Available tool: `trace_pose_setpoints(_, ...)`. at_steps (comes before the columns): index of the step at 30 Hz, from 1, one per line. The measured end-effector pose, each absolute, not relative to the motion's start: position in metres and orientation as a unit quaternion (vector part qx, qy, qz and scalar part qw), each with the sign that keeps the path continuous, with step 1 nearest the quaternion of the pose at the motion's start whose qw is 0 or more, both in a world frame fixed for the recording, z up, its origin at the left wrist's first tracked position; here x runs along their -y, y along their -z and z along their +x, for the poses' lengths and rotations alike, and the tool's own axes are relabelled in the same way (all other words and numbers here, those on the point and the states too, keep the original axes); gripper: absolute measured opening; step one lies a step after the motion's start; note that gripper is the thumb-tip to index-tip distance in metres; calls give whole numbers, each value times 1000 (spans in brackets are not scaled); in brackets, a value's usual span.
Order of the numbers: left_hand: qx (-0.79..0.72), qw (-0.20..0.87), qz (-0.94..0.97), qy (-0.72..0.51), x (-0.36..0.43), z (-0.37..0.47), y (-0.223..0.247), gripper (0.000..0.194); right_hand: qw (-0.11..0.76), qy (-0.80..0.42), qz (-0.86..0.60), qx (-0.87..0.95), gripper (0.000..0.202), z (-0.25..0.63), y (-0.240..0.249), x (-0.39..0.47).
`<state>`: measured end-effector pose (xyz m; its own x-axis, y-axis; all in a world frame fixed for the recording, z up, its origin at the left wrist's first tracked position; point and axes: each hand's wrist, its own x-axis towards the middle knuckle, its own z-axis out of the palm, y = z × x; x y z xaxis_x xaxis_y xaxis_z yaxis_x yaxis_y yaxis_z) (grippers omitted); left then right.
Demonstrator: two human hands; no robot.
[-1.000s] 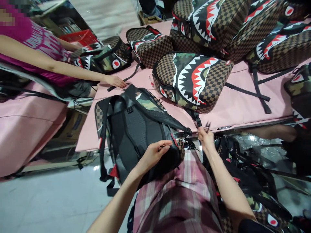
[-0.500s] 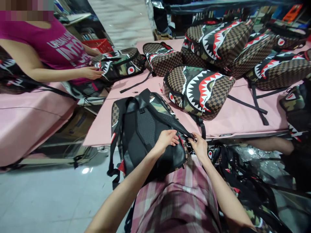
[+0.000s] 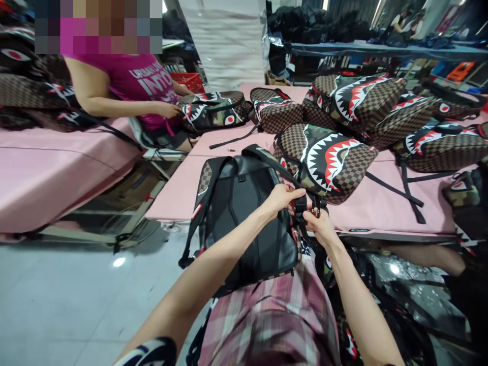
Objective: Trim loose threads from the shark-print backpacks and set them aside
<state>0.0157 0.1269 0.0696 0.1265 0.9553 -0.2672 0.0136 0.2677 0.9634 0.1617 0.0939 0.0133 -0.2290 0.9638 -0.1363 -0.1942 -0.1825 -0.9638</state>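
A backpack with a black padded back panel leans against the pink table's edge in front of me, its back towards me. Its right shoulder strap is pulled out to the side. My left hand is closed round the lower part of this strap, thumb stretched out along it. Just to the right, my right hand pinches the strap near a dark buckle; the fingertips are partly hidden. The other strap hangs loose on the left side.
Several checkered backpacks with shark-mouth prints lie on the pink table, the closest one right behind my hands. A person in a magenta shirt handles another backpack at left. More bags lie below at right.
My left hand has moved from over the back panel to the shoulder strap and closed on it. My right hand still grips the strap. The view has shifted.
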Motion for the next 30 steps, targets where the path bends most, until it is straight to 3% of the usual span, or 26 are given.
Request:
trace_pose_setpoints(5,-613,575,397,-368,-128,18,-62,35,449,-568,-490,486,36,163,-10,-94)
trace_pose_setpoints(10,-637,605,348,-327,-132,26,-50,32,384,-250,-615,641,45,179,-19,-71)
trace_pose_setpoints(15,-644,605,334,-329,-132,30,-40,31,334,-65,-586,735,29,187,-19,-57)
trace_pose_setpoints(21,-653,592,331,-335,-129,30,-40,31,336,0,-546,767,24,188,-12,-62)
trace_pose_setpoints(30,-652,588,336,-340,-123,33,-41,31,376,-42,-526,762,20,189,-11,-63)
